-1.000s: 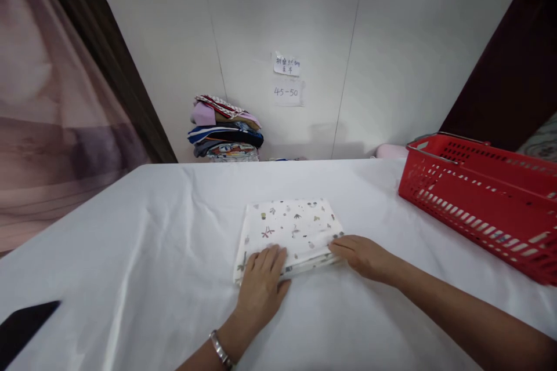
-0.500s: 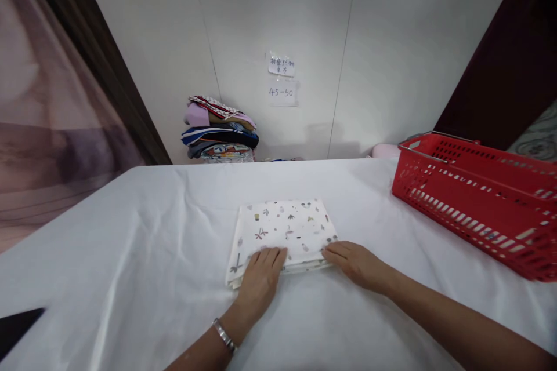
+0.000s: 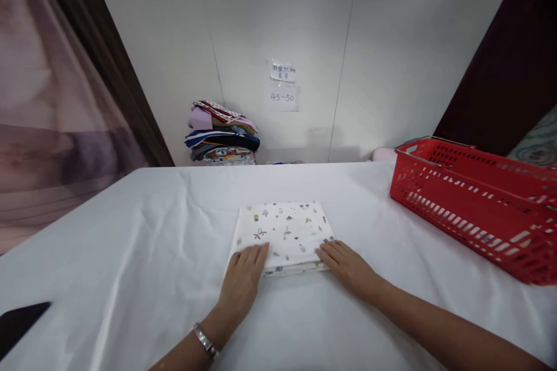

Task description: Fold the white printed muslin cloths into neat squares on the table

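A white cloth (image 3: 282, 226) with small printed motifs lies folded into a rough rectangle on the white-covered table. Its near edge shows stacked layers. My left hand (image 3: 243, 275) rests flat on the cloth's near left corner, fingers stretched out, and hides that corner. On the near right corner lies my right hand (image 3: 346, 266), its fingertips on top of the cloth and the fingers extended. A silver bracelet (image 3: 205, 341) circles my left wrist.
A red plastic basket (image 3: 470, 203) with a metal handle stands at the right. Behind the table's far edge rises a pile of folded fabrics (image 3: 224, 136). Handwritten paper signs (image 3: 284, 97) hang on the wall. A dark flat object (image 3: 21, 322) lies at the left edge.
My left hand has slid left along the cloth's near edge to its corner. My right hand has shifted slightly left. The cloth stays in about the same place.
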A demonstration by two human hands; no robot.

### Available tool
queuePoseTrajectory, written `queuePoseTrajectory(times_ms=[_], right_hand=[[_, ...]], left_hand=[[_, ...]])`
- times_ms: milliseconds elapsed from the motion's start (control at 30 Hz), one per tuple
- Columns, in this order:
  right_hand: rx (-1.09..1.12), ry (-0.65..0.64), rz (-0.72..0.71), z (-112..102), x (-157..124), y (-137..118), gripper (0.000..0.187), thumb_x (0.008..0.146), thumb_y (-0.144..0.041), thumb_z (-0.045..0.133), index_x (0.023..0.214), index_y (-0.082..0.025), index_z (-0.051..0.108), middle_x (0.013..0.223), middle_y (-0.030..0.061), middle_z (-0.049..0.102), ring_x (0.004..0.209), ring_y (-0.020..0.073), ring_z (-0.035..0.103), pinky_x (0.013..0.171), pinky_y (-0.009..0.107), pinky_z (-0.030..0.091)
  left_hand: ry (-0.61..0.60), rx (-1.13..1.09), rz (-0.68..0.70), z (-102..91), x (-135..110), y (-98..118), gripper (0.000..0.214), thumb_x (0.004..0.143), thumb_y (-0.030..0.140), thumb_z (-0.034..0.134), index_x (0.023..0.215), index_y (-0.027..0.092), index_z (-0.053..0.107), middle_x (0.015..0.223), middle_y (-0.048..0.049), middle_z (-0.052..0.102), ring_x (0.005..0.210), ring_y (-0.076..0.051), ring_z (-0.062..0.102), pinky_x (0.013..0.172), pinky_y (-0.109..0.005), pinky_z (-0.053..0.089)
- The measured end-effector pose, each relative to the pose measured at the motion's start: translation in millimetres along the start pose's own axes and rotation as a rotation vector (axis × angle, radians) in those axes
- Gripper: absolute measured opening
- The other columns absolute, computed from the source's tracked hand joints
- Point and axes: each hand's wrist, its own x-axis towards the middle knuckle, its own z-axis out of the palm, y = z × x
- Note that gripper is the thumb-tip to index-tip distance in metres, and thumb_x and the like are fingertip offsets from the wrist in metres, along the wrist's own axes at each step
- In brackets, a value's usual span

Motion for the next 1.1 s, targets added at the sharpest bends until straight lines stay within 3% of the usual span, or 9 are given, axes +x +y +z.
queuePoseTrajectory(times_ms=[167, 300, 500, 600, 733, 833, 900, 1000, 1100], right_hand=[[0.002, 0.022, 0.007, 8, 3, 4, 0.050, 0.086, -0.007, 0.039, 0.134, -0.017, 0.037, 0.115, 0.0120, 0.058, 0.107, 0.0222, 0.052, 0.096, 0.043, 0.040], [0.004, 0.113, -0.006, 12, 5, 9, 0.047, 0.085, -0.006, 0.038, 0.131, -0.019, 0.041, 0.105, 0.0098, 0.062, 0.093, 0.0207, 0.057, 0.084, 0.038, 0.048], [0.126, 0.157, 0.102, 0, 9, 19, 0.053, 0.077, -0.004, 0.039, 0.126, -0.022, 0.047, 0.108, 0.0086, 0.063, 0.095, 0.0215, 0.058, 0.080, 0.038, 0.050], [0.270, 0.130, 0.199, -30, 16, 26, 0.052, 0.072, -0.007, 0.042, 0.120, -0.021, 0.054, 0.112, 0.0087, 0.063, 0.099, 0.0233, 0.058, 0.084, 0.041, 0.049], [0.660, 0.112, 0.398, -95, 28, 35, 0.041, 0.071, -0.015, 0.052, 0.110, -0.023, 0.062, 0.107, 0.0053, 0.066, 0.092, 0.0215, 0.061, 0.080, 0.035, 0.051], [0.897, 0.173, 0.593, -139, 37, 46, 0.042, 0.065, -0.024, 0.067, 0.107, -0.021, 0.065, 0.098, 0.0048, 0.068, 0.084, 0.0218, 0.062, 0.074, 0.035, 0.051], [1.036, 0.183, 0.668, -153, 42, 55, 0.049, 0.061, -0.023, 0.072, 0.109, -0.022, 0.064, 0.091, 0.0030, 0.068, 0.078, 0.0198, 0.062, 0.070, 0.033, 0.051], [1.246, 0.166, 0.721, -140, 52, 66, 0.054, 0.060, -0.022, 0.071, 0.113, -0.022, 0.061, 0.084, 0.0009, 0.068, 0.070, 0.0163, 0.061, 0.066, 0.029, 0.049], [1.353, 0.106, 0.819, -91, 61, 68, 0.058, 0.061, -0.022, 0.067, 0.118, -0.019, 0.057, 0.082, 0.0017, 0.067, 0.066, 0.0150, 0.061, 0.062, 0.028, 0.048]], left_hand=[[-0.020, 0.029, -0.023, -2.1, -8, -11, 0.059, 0.077, -0.007, 0.031, 0.128, 0.018, 0.046, 0.110, -0.0083, 0.058, 0.100, -0.020, 0.051, 0.085, -0.036, 0.039], [-0.027, 0.016, 0.010, -6.6, -7, -17, 0.057, 0.078, -0.004, 0.033, 0.130, 0.018, 0.044, 0.104, -0.0077, 0.059, 0.096, -0.020, 0.052, 0.082, -0.035, 0.041], [0.035, -0.045, 0.053, -32.4, 4, -28, 0.069, 0.070, -0.006, 0.032, 0.133, 0.020, 0.038, 0.098, -0.0059, 0.059, 0.091, -0.018, 0.054, 0.079, -0.035, 0.044], [0.113, -0.115, 0.101, -60.1, 16, -36, 0.071, 0.068, -0.005, 0.033, 0.134, 0.019, 0.035, 0.100, -0.0072, 0.059, 0.092, -0.019, 0.054, 0.078, -0.034, 0.046], [0.182, -0.312, 0.117, -117.3, 33, -47, 0.065, 0.075, 0.005, 0.040, 0.136, 0.022, 0.030, 0.111, -0.0068, 0.056, 0.101, -0.017, 0.053, 0.087, -0.032, 0.045], [0.194, -0.512, -0.034, -159.4, 45, -53, 0.056, 0.077, 0.018, 0.046, 0.132, 0.023, 0.037, 0.112, -0.0048, 0.055, 0.099, -0.017, 0.054, 0.085, -0.030, 0.046], [0.188, -0.657, -0.162, -175.4, 53, -57, 0.057, 0.075, 0.026, 0.050, 0.131, 0.022, 0.039, 0.112, -0.0046, 0.055, 0.091, -0.016, 0.056, 0.078, -0.027, 0.048], [0.156, -0.842, -0.327, -168.3, 63, -66, 0.059, 0.073, 0.032, 0.053, 0.130, 0.024, 0.041, 0.116, -0.0034, 0.055, 0.069, -0.009, 0.053, 0.062, -0.022, 0.047], [0.066, -0.905, -0.452, -121.1, 70, -75, 0.056, 0.071, 0.033, 0.056, 0.126, 0.024, 0.047, 0.118, -0.0028, 0.057, 0.061, -0.007, 0.049, 0.059, -0.022, 0.046]])
